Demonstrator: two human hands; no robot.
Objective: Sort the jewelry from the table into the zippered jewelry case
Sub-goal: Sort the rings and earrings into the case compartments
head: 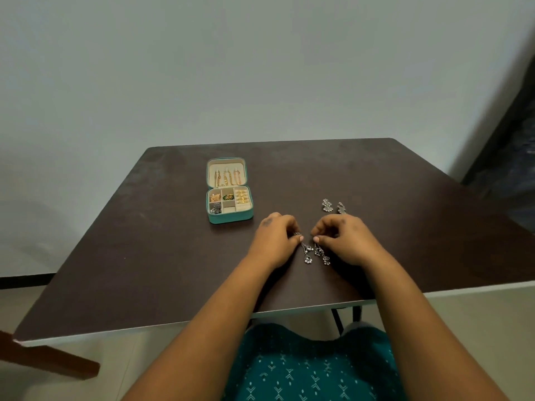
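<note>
A dark brown table [144, 256] filled the middle of the view, its near edge partly hidden by the person's forearms. On it, left of centre, a teal case [230, 217] lay open, lid flat behind the tray; the lid held gold chains, and the compartments held gold and green pieces too small to tell apart. The left hand [276, 241] pinched the top of one silver dangle earring [307, 254], fingers curled over it. The right hand [344, 241] pinched a second one [322, 255] the same way; both earrings trailed on the table between the hands, their tops covered by fingertips. Just beyond the right hand lay two more silver earrings [327, 205], the right-hand one partly cut off by the knuckles.
</note>
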